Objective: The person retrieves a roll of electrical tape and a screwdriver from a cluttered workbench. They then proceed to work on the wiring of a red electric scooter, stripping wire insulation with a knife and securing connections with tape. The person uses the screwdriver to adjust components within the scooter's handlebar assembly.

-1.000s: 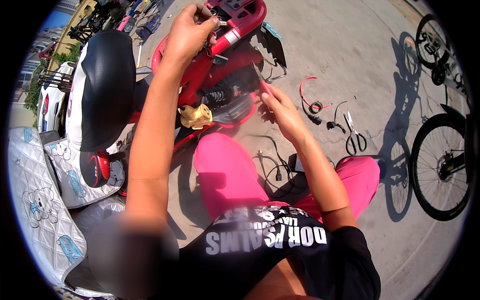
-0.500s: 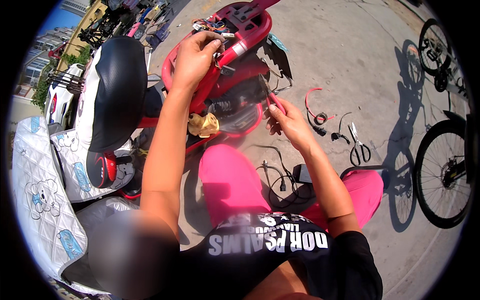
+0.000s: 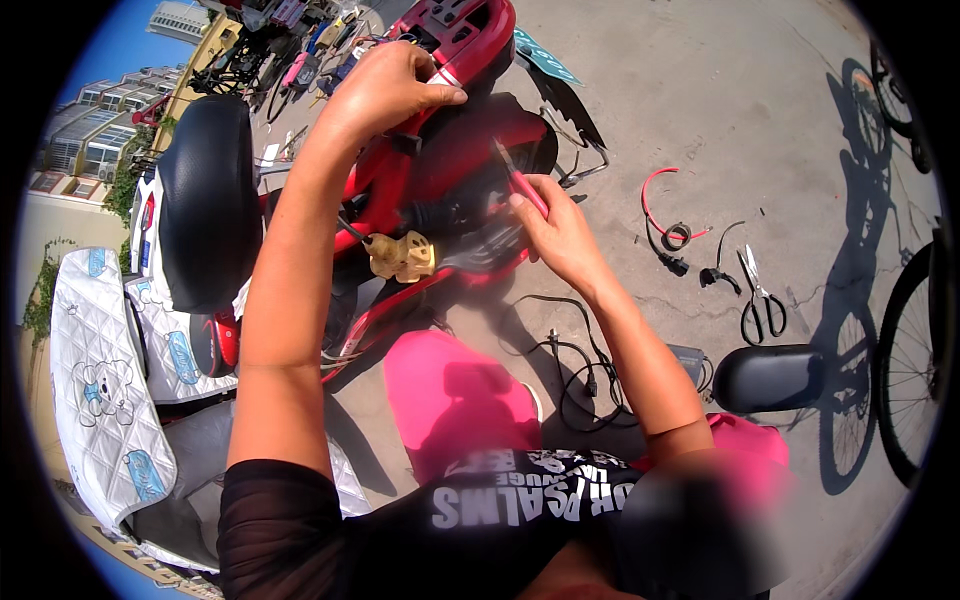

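My left hand (image 3: 385, 90) is over the red frame of an electric scooter (image 3: 490, 45), near its rear. Its thumb and fingers are drawn together; whatever they pinch is hidden behind them. In my right hand (image 3: 555, 228) is a pair of pliers (image 3: 526, 190) with pink-red handles. Their metal jaws point up and away, over the blurred red and dark rear wheel cover (image 3: 480, 150), apart from my left hand. A yellowish, lobed plug-like piece (image 3: 400, 257) hangs at the scooter's side below my hands. The black seat (image 3: 205, 205) is tipped up at the left.
On the concrete to the right lie scissors (image 3: 760, 300), a red wire (image 3: 655, 200) and short black leads (image 3: 720, 275). Black cable (image 3: 575, 375) coils near my knees beside a grey box (image 3: 690, 360) and a black pad (image 3: 768, 378). A bicycle (image 3: 905, 370) stands far right; a quilted cover (image 3: 100, 400) hangs left.
My view has shifted, with the scooter now farther left. My right hand has drawn the pliers slightly back from the frame. My left hand stays over the frame, its fingers still together.
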{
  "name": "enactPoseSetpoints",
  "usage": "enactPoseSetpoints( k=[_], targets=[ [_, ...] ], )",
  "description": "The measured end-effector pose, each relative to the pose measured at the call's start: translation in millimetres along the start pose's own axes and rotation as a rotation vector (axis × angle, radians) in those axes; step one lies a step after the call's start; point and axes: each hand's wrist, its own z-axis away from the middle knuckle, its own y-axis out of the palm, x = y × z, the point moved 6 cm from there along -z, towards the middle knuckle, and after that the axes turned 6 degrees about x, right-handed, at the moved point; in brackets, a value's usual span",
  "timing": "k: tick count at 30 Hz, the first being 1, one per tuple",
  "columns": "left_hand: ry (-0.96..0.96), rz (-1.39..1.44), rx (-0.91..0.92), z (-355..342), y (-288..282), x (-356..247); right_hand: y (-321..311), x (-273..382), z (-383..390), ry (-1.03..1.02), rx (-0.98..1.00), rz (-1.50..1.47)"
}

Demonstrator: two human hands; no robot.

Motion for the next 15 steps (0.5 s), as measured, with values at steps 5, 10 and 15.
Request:
enactPoseSetpoints(
  k=[5,10,15],
  targets=[
    [-0.075,0.115,0.307,-17.4,14.2,13.7,1.8,-4.4,2.5,0.012,0.064,-0.103],
    [-0.106,0.07,0.436,-30.6,26.4,21.6,2.0,3.8,-1.6,-0.008,0.081,-0.027],
    [-0.243,0.195,0.563,-34.3,26.3,35.0,6.5,17.2,-10.4,-0.214,-0.002,-0.055]
  ],
)
